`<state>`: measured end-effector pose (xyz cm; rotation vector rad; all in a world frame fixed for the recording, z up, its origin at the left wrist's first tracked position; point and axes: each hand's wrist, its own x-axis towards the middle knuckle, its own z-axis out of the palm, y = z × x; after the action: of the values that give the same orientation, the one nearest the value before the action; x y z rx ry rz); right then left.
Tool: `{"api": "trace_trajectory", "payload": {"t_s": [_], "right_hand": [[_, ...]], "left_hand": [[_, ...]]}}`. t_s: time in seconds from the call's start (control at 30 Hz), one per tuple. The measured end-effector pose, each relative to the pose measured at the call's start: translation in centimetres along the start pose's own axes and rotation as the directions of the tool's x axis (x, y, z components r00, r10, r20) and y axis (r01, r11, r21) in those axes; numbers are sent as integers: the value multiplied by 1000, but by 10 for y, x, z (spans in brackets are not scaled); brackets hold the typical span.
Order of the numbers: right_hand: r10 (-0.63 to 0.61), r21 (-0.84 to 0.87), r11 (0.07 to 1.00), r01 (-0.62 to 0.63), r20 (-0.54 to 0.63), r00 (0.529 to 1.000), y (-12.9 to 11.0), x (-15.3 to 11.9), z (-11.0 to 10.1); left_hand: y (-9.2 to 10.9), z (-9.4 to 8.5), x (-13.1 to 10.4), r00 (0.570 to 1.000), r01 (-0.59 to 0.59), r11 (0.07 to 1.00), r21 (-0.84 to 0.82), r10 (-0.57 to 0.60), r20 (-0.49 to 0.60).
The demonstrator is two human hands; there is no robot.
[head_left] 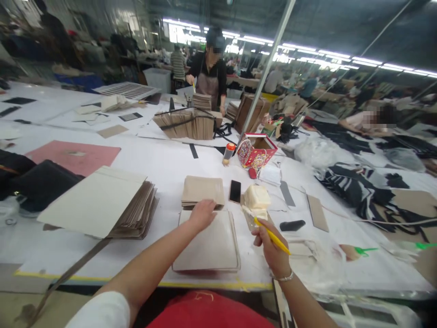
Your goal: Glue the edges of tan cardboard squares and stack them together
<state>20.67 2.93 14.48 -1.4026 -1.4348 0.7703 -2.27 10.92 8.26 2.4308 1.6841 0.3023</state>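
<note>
My left hand (204, 214) rests at the near edge of a small stack of tan panels (202, 188), its fingers laid over the edge and the fingertips partly hidden. Below that hand lies a pile of larger pale panels with rounded corners (206, 246). In my right hand (272, 248) is a yellow-handled brush (276, 241), its whitish tip pointing toward a cream-coloured block (256, 198) that looks soft. Some of the same cream stuff is smeared on the board (248, 218) under the block.
A black phone (235, 191) lies between the small stack and the block. Left stands a tall pile of panels (136, 214) beneath a pale sheet. Beyond are a red patterned box (257, 150) and a jar with an orange lid (228, 154). A co-worker (208, 73) stands across the table.
</note>
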Motion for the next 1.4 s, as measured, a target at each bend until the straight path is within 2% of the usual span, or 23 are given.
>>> {"api": "trace_trajectory", "payload": {"t_s": [0.03,0.1,0.17,0.3,0.43,0.57,0.63,0.67,0.7,0.73,0.77,0.8,0.83,0.9,0.93,1.0,1.07,1.13,1.2,1.23,1.3,1.37,1.4], "right_hand": [[27,36,999,-26,-20,999,-2,2,5],[87,68,994,-85,-34,996,-2,-1,11],[137,65,989,-134,-36,990,3,-9,10],[160,28,987,-158,-95,982,17,-22,-9],[130,-3,991,-132,-125,984,18,-19,-21],[56,-86,994,-60,-41,998,8,-7,-16],[18,-82,996,-18,-3,1000,4,-2,-11],[3,-57,998,-2,15,1000,3,0,-8],[-9,-26,1000,10,38,999,2,2,-5],[-18,1,1000,18,63,998,2,4,-1],[-26,12,1000,25,87,996,2,6,4],[-31,4,1000,30,105,994,3,8,9],[-34,-21,999,36,112,993,3,11,15],[-32,-90,995,39,77,997,6,16,29],[-30,-122,992,35,41,999,8,18,35],[-27,-161,987,23,-27,999,14,22,45],[-40,-174,984,28,-70,997,22,23,49],[-66,-173,983,52,-74,995,29,20,46],[-90,-184,980,80,-48,995,36,13,39],[-98,-205,974,91,-26,995,40,9,35],[-83,-286,954,91,41,996,49,1,27],[-31,-396,914,85,142,989,59,-7,23],[-5,-445,890,95,198,980,64,-9,22]], "left_hand": [[-8,-4,17,1000,27,999,42,-27,-6],[-21,-4,44,996,56,993,103,-62,58],[-30,1,59,986,62,990,126,-80,144],[-39,12,66,973,56,991,119,-81,218],[-40,7,66,960,45,994,104,-72,271],[-34,-18,66,977,63,995,74,-77,201],[-32,-43,63,989,101,991,83,-109,104],[-31,-57,59,989,148,988,51,-149,15],[-30,-72,54,976,201,979,-14,-202,-81],[-29,-85,48,931,260,947,-190,-298,-212],[-26,-96,40,866,269,864,-426,-411,-286],[-22,-103,31,817,216,716,-664,-505,-278],[-17,-106,20,790,128,507,-852,-572,-222],[-1,-99,-1,802,-12,104,-994,-593,-72],[9,-91,-12,812,-45,-42,-998,-583,-12],[30,-70,-32,820,-50,-206,-977,-567,77],[47,-51,-51,817,-33,-290,-957,-559,142],[55,-38,-67,822,-4,-349,-937,-535,195],[52,-30,-82,815,34,-381,-924,-524,246],[46,-27,-90,798,48,-374,-926,-543,260],[30,-18,-107,728,103,-302,-948,-627,279],[12,-7,-124,653,228,-167,-959,-705,277],[4,-1,-132,635,309,-84,-947,-723,271]]}}
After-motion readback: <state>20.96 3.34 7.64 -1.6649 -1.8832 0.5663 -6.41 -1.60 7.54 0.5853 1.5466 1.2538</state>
